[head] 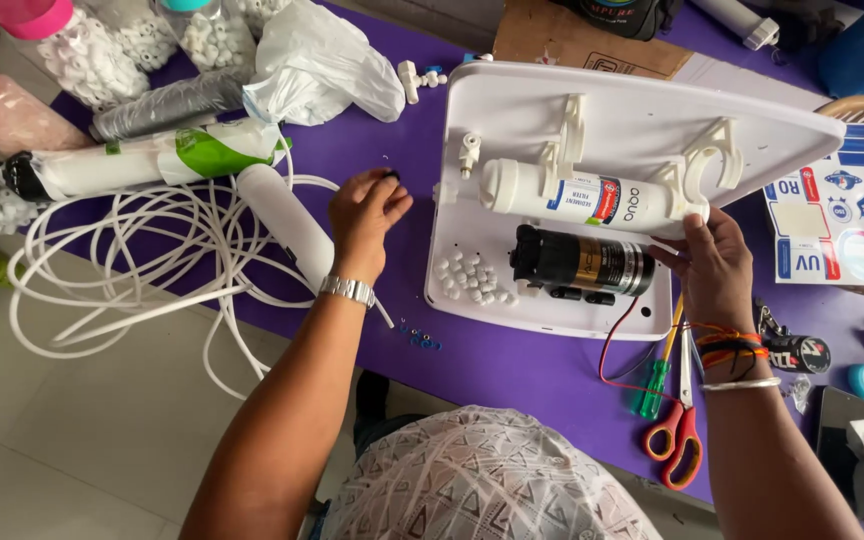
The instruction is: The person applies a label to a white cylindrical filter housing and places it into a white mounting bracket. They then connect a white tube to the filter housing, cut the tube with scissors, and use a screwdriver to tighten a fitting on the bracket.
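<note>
Your right hand [714, 262] gripped the end of the black-and-gold cylindrical pump [582, 263], which lay inside the white moulded plastic housing tray [632, 115] on the purple bench [512, 370]. Fingers closed round its right end, apparently to steady it in its seat below the white cylindrical filter cartridge [577, 195] clipped in the tray's brackets. Red and black wires [620, 345] trailed from the pump over the tray's near edge.

Your left hand [367, 212], a metal watch at the wrist, was pinched shut on a small dark part [390, 175], too small to identify, held just above the bench left of the tray. A heap of small white plastic fittings [472, 280] sat in the tray's near-left corner, close to either hand.

Further out, a tangle of white tubing [142, 260] sprawled over the bench's left edge, with a long white filter tube [287, 220] lying across it and a plastic-wrapped cartridge with a green label [142, 160] behind. Red-handled scissors [677, 435] and a green-handled screwdriver [657, 380] lay near your right wrist, clear of the tray. Nothing stood between your hands and the pump.
</note>
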